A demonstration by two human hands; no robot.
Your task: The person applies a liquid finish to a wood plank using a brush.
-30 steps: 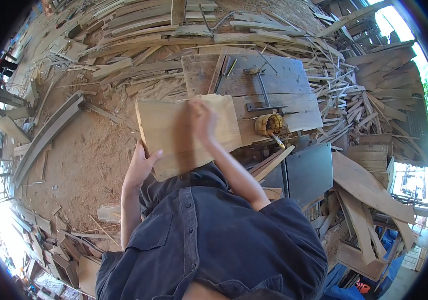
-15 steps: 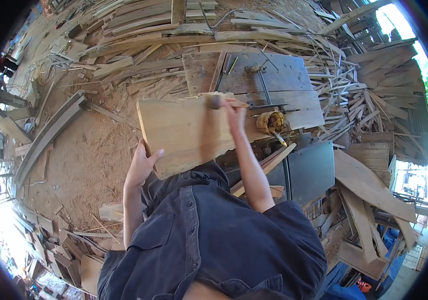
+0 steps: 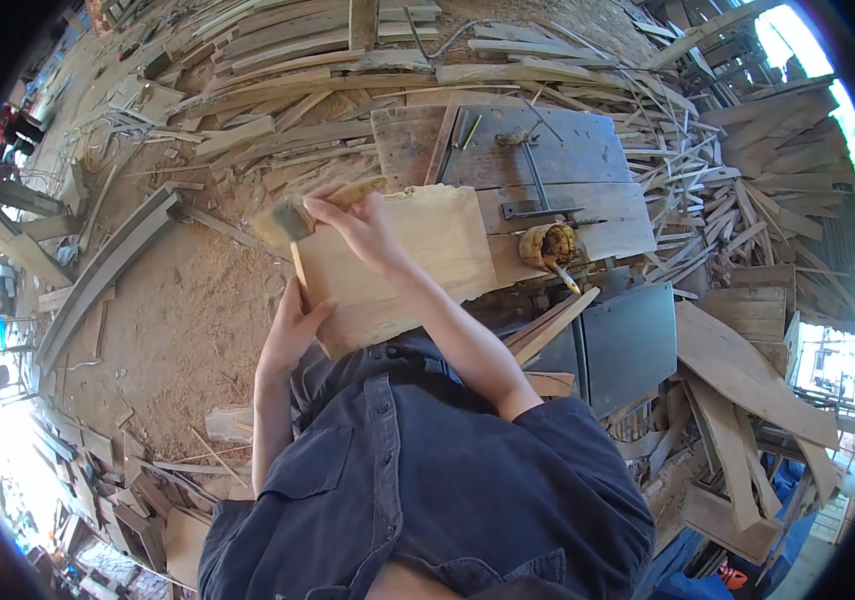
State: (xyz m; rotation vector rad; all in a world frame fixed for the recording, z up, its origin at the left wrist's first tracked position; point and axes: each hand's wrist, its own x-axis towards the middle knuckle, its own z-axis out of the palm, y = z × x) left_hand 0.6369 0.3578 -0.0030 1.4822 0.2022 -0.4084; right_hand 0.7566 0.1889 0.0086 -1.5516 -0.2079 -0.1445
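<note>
A pale wooden board (image 3: 418, 250) lies in front of me, partly on a worn wooden workbench (image 3: 568, 160). My left hand (image 3: 293, 330) grips the board's near left edge. My right hand (image 3: 358, 222) is shut on a paintbrush (image 3: 298, 215) with a wooden handle, its bristles at the board's far left corner. A small glue-stained pot (image 3: 546, 245) with a stick in it stands on the bench to the right of the board.
Heaps of wood offcuts and planks (image 3: 278, 60) surround the bench. Sawdust covers the ground (image 3: 178, 320) at left. A dark metal machine panel (image 3: 628, 340) sits below the bench at right. Metal bars (image 3: 533, 175) lie on the bench top.
My right hand has swept the brush from the board's far right edge across to its far left corner. My left hand has kept its hold on the near edge.
</note>
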